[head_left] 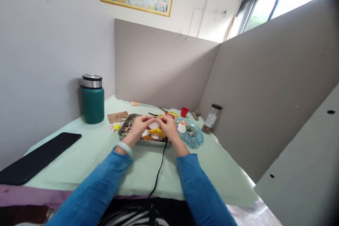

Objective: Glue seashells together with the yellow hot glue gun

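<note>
Close together above a metal tray (137, 142), my left hand (139, 127) and my right hand (169, 127) pinch a small flat white piece (153, 125) between their fingertips. I cannot make out whether it is shell, paper or felt. Below the hands, the tray holds small shells or stones (129, 126), a yellow star-shaped piece (158, 132) and other white pieces (145, 133). A black cable (159, 169) runs from the tray's front edge by my right wrist toward my lap; what it joins is hidden.
Right of the tray lies a blue scalloped plate (196, 143) with a white piece and greenish bits. Behind are scissors (171, 114) and a red cup (184, 112). A jar (211, 120) stands right, a green flask (92, 102) left, near a black mat (39, 157). Partitions enclose the table.
</note>
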A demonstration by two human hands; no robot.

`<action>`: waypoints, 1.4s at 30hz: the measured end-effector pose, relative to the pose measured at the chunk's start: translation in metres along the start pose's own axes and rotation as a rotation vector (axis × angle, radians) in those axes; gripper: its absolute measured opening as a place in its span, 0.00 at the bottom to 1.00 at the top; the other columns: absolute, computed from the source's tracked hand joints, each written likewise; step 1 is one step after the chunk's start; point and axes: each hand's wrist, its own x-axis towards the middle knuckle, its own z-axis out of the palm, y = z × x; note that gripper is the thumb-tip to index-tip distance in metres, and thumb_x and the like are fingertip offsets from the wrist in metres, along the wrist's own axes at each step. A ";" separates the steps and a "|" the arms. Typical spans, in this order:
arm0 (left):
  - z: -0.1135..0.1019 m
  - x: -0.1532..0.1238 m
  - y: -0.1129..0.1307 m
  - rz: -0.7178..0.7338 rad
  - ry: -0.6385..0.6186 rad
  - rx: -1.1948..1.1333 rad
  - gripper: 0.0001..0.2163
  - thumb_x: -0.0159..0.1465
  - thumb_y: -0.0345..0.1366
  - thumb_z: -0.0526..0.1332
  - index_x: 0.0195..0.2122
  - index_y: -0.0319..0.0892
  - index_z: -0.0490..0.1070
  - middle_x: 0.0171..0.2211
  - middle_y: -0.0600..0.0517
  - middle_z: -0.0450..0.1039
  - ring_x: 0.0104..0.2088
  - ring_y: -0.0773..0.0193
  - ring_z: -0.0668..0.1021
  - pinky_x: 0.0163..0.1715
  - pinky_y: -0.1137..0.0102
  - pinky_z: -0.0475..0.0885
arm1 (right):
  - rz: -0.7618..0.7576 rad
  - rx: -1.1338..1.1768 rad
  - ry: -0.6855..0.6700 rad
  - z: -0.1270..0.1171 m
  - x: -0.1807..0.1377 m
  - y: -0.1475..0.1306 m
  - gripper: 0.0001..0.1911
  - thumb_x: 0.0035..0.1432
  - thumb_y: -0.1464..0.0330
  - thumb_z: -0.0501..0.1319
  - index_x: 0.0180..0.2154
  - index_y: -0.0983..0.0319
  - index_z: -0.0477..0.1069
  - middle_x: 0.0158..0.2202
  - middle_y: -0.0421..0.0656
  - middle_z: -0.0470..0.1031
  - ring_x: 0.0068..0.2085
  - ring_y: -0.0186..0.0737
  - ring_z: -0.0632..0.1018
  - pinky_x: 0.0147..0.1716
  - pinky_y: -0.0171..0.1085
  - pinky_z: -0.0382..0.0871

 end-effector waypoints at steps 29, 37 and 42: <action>-0.004 0.008 -0.011 0.021 -0.018 -0.075 0.19 0.45 0.45 0.73 0.33 0.37 0.79 0.31 0.48 0.79 0.31 0.62 0.77 0.32 0.69 0.71 | -0.361 -0.137 0.122 0.007 -0.007 0.011 0.08 0.62 0.64 0.59 0.38 0.60 0.76 0.37 0.43 0.78 0.32 0.37 0.75 0.36 0.36 0.70; -0.004 0.006 -0.009 0.011 -0.043 -0.072 0.19 0.44 0.44 0.74 0.33 0.36 0.79 0.31 0.47 0.79 0.32 0.61 0.77 0.33 0.68 0.71 | -0.396 -0.230 0.157 0.008 -0.011 0.013 0.09 0.64 0.66 0.57 0.38 0.60 0.76 0.37 0.44 0.78 0.35 0.39 0.77 0.37 0.37 0.70; -0.006 0.008 -0.011 0.028 -0.005 -0.037 0.17 0.46 0.46 0.72 0.31 0.37 0.79 0.28 0.49 0.77 0.28 0.64 0.75 0.31 0.70 0.70 | -0.418 -0.268 0.133 0.008 -0.012 0.011 0.09 0.65 0.65 0.57 0.40 0.59 0.76 0.38 0.44 0.79 0.35 0.39 0.77 0.37 0.36 0.70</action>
